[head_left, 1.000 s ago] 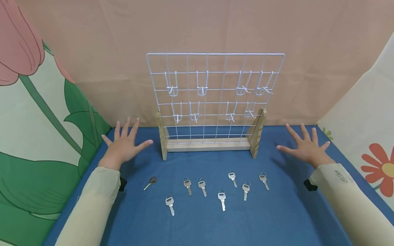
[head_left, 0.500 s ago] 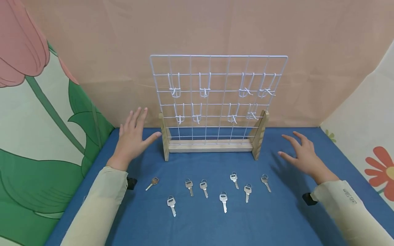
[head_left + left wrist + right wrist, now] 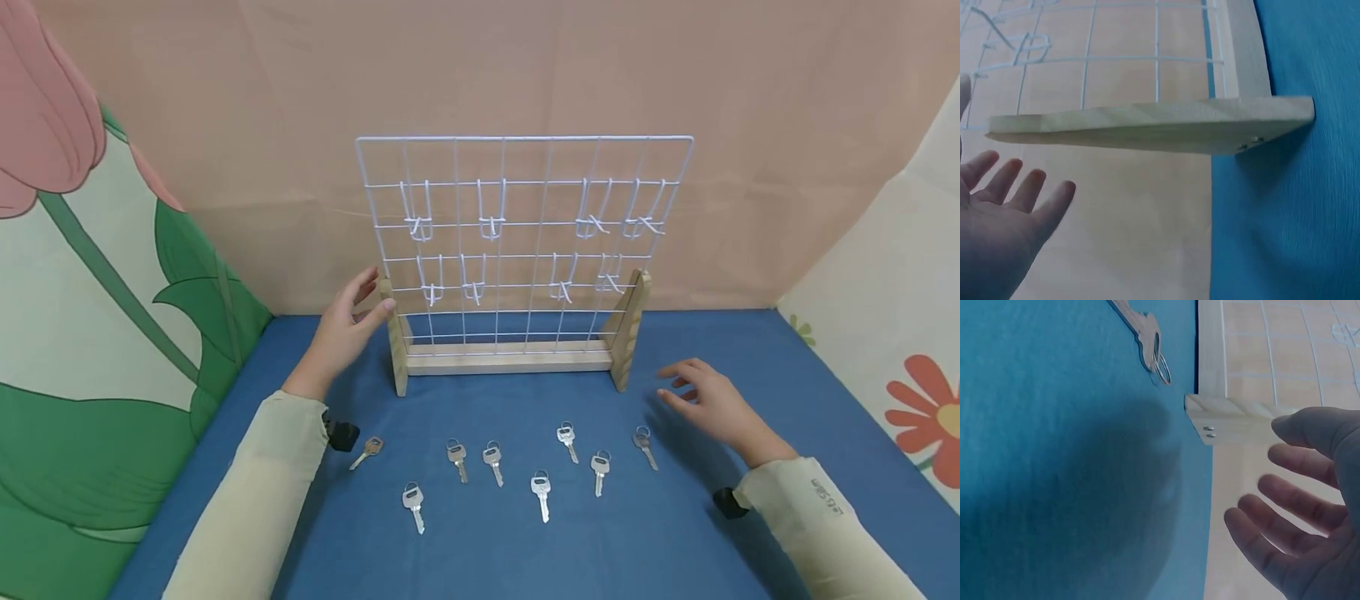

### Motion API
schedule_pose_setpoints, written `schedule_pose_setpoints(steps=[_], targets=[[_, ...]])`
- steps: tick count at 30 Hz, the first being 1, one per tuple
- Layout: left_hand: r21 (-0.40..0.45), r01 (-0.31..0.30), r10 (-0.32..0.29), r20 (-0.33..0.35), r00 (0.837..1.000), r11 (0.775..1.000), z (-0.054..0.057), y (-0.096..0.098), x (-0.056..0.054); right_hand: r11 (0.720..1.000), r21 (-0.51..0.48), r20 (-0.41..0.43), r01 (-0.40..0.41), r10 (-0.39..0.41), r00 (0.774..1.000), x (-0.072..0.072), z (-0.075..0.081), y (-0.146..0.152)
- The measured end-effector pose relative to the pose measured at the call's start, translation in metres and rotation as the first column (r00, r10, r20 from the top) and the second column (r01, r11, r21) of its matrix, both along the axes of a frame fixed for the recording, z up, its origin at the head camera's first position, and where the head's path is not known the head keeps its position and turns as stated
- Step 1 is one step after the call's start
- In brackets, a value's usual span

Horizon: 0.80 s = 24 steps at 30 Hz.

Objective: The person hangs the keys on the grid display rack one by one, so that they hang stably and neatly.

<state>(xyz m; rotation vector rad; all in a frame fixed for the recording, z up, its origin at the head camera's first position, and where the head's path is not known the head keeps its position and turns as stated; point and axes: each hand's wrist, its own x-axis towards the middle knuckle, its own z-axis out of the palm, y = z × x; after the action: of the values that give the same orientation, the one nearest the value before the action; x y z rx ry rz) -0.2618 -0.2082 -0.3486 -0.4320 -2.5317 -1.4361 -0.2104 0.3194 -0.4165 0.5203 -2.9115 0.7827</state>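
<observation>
My left hand (image 3: 339, 335) is at the left wooden upright (image 3: 398, 350) of a white wire grid rack (image 3: 522, 200), thumb and fingertips right beside its top. In the left wrist view, the fingers (image 3: 1054, 206) spread loosely around the upright's upper end, with a gap to the wood. My right hand (image 3: 711, 403) hovers over the cloth right of the rack, fingers loosely bent and holding nothing. Nearest to it lies a key (image 3: 645, 448) with a split ring. In the right wrist view that hand (image 3: 1310, 506) faces the rack's right upright (image 3: 1222, 419).
Several more silver keys with rings lie on the blue cloth (image 3: 480, 567), including a front key (image 3: 541, 497). A brass-coloured key (image 3: 367, 452) lies at the left. White hooks (image 3: 491, 225) hang in two rows on the grid. Cloth walls stand behind and at both sides.
My left hand has moved right to the rack's left upright, its spread fingers now bent. My right hand has come down and slightly left, its fingers relaxing. The keys lie where they were.
</observation>
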Motion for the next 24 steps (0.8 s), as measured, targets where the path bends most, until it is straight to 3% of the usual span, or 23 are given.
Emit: schedule_pose_setpoints(steps=[4,10,15,24], targets=[[0.116,0.024,-0.031,0.055,0.998,0.993,-0.002,0.002,-0.007,0.999,-0.016,0.023,-0.042,0.043,0.999,0.003,-0.002,0.0],[0.312,0.019,-0.07,0.152,0.986,0.95,-0.008,0.003,-0.014,0.997,-0.053,0.114,-0.05,0.055,0.992,0.005,-0.003,0.001],[0.349,-0.007,-0.05,0.155,0.987,0.937,-0.011,0.002,-0.016,0.994,-0.067,0.163,-0.091,0.101,0.981,0.002,-0.004,-0.004],[0.314,-0.032,-0.015,0.146,0.989,0.949,-0.012,0.005,-0.019,0.99,-0.049,0.264,-0.129,0.138,0.955,-0.004,-0.014,-0.011]])
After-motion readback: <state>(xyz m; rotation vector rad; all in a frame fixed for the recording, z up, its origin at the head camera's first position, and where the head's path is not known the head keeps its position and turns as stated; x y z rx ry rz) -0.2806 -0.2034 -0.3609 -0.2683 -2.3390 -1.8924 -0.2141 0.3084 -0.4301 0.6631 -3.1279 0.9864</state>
